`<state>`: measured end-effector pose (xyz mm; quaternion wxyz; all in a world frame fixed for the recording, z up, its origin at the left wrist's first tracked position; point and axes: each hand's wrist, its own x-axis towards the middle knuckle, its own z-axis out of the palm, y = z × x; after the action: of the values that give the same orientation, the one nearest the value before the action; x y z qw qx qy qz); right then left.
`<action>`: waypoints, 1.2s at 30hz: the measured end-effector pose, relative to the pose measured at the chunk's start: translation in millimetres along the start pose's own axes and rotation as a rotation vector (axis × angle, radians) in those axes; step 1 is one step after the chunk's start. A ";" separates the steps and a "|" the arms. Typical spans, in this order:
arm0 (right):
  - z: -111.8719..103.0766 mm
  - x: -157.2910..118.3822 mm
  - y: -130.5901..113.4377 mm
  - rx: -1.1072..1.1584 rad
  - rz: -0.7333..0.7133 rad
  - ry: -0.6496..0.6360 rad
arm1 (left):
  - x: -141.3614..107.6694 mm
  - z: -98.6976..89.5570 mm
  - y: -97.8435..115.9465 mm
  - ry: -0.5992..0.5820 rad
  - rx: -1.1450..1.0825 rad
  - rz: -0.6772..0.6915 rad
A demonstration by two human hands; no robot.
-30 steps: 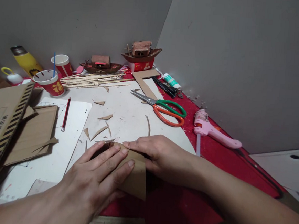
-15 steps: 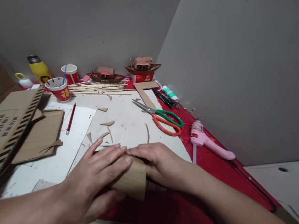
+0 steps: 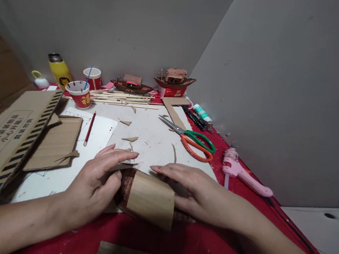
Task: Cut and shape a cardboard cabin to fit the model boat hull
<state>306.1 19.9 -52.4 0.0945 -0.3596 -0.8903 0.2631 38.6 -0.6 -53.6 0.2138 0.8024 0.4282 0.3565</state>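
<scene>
The curved tan cardboard sheet [image 3: 152, 200] lies between both hands, over a dark brown ridged body [image 3: 126, 184] stretching from one to the other. The left hand [image 3: 103, 180] is loosely spread, thumb by its end; the right hand [image 3: 190, 189], nearer the sheet, is half-curled, its grip unclear.

Had the left hand [image 3: 99, 181] at a brown hull's [image 3: 128, 181] left end and the right hand [image 3: 189, 187] by the right edge of the bent card [image 3: 152, 200] over it, with scissors [image 3: 183, 132] and scraps [image 3: 130, 138] on paper [image 3: 149, 135] beyond, cups [image 3: 80, 99], sticks [image 3: 116, 96] and boats [image 3: 131, 85] farther back, and a glue gun [image 3: 243, 176] at right.
</scene>
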 end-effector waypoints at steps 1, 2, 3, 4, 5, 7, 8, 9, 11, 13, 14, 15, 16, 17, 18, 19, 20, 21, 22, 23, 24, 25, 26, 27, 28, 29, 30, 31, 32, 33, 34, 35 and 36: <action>-4.8 -3.6 -0.8 -0.016 0.002 -0.005 | 0.5 -0.1 0.3 0.012 -0.010 0.005; -9.9 -7.3 -1.4 -0.028 0.000 -0.005 | 0.8 -0.5 0.4 0.022 -0.019 0.006; -15.2 -10.8 -1.6 -0.034 -0.008 -0.002 | 0.8 -1.1 0.5 0.031 -0.028 0.002; -20.3 -14.1 -1.2 -0.037 -0.015 0.007 | 0.5 -1.9 0.6 0.039 -0.038 -0.004; -25.0 -17.1 -0.2 -0.039 -0.018 0.023 | -0.1 -2.7 0.6 0.048 -0.050 -0.015; -32.5 -21.8 2.7 -0.037 -0.017 0.057 | -1.6 -4.3 0.9 0.062 -0.089 -0.059; -35.2 -23.4 4.2 -0.032 -0.012 0.069 | -2.2 -4.9 1.1 0.069 -0.118 -0.091; -37.3 -24.4 5.3 -0.022 -0.003 0.071 | -2.5 -5.4 1.4 0.076 -0.152 -0.125; -39.4 -24.6 5.8 0.016 0.033 0.039 | -1.6 -5.7 2.1 0.090 -0.226 -0.192; -39.1 -22.4 3.8 0.085 0.084 -0.031 | 1.6 -5.7 3.2 0.105 -0.297 -0.251; -38.2 -20.7 2.2 0.120 0.103 -0.065 | 3.8 -5.8 4.0 0.113 -0.333 -0.283; -36.9 -18.6 0.6 0.147 0.117 -0.093 | 5.9 -6.1 5.1 0.120 -0.368 -0.319; -35.4 -16.5 -0.9 0.157 0.123 -0.108 | 7.9 -6.6 6.5 0.128 -0.400 -0.359; -33.8 -14.5 -2.0 0.155 0.121 -0.112 | 9.2 -7.4 8.0 0.134 -0.428 -0.401; -32.4 -12.8 -2.7 0.143 0.116 -0.106 | 9.7 -8.7 9.8 0.137 -0.448 -0.446; -31.3 -11.6 -3.1 0.125 0.109 -0.097 | 9.2 -10.4 11.6 0.139 -0.460 -0.488; -30.7 -11.1 -3.2 0.107 0.102 -0.084 | 7.6 -12.5 13.4 0.140 -0.465 -0.523; -30.6 -11.5 -3.3 0.090 0.091 -0.067 | 5.1 -15.0 15.2 0.139 -0.461 -0.548; -31.0 -12.7 -3.5 0.072 0.079 -0.046 | 1.6 -17.6 16.7 0.135 -0.452 -0.563; -31.8 -14.6 -4.1 0.053 0.063 -0.020 | -2.4 -20.2 17.9 0.130 -0.437 -0.568; -32.7 -17.2 -5.2 0.033 0.040 0.015 | -7.0 -22.5 18.7 0.122 -0.416 -0.564; -33.5 -20.2 -6.8 0.015 0.004 0.060 | -11.8 -24.3 18.8 0.111 -0.387 -0.553; -33.8 -23.5 -9.2 0.002 -0.042 0.109 | -16.7 -25.4 18.1 0.095 -0.351 -0.538; -33.3 -26.6 -12.1 -0.008 -0.092 0.160 | -21.6 -25.8 16.6 0.077 -0.312 -0.518; -32.0 -29.5 -15.8 -0.020 -0.142 0.207 | -26.4 -25.3 14.2 0.055 -0.273 -0.492; -29.5 -31.7 -20.0 -0.034 -0.190 0.245 | -30.8 -24.0 11.3 0.026 -0.238 -0.464; -26.1 -33.3 -24.7 -0.052 -0.227 0.266 | -34.8 -22.3 7.9 -0.013 -0.217 -0.435; -21.7 -34.0 -29.7 -0.074 -0.248 0.277 | -38.2 -20.2 4.5 -0.054 -0.204 -0.404; -16.6 -33.9 -34.9 -0.106 -0.255 0.280 | -41.0 -18.1 1.4 -0.101 -0.196 -0.374; -10.9 -33.1 -40.0 -0.145 -0.249 0.283 | -42.9 -16.2 -1.2 -0.137 -0.181 -0.339; -5.0 -31.7 -44.7 -0.191 -0.233 0.287 | -44.1 -14.5 -3.3 -0.167 -0.160 -0.304; 0.9 -30.0 -49.0 -0.241 -0.213 0.290 | -44.6 -13.2 -4.7 -0.188 -0.134 -0.270; 6.6 -28.0 -52.7 -0.289 -0.192 0.292 | -44.4 -12.1 -5.6 -0.200 -0.109 -0.236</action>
<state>292.9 -33.8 -29.1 0.1944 -0.3174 -0.9257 0.0676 9.6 -34.5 -66.6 0.3388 0.7652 0.4762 0.2701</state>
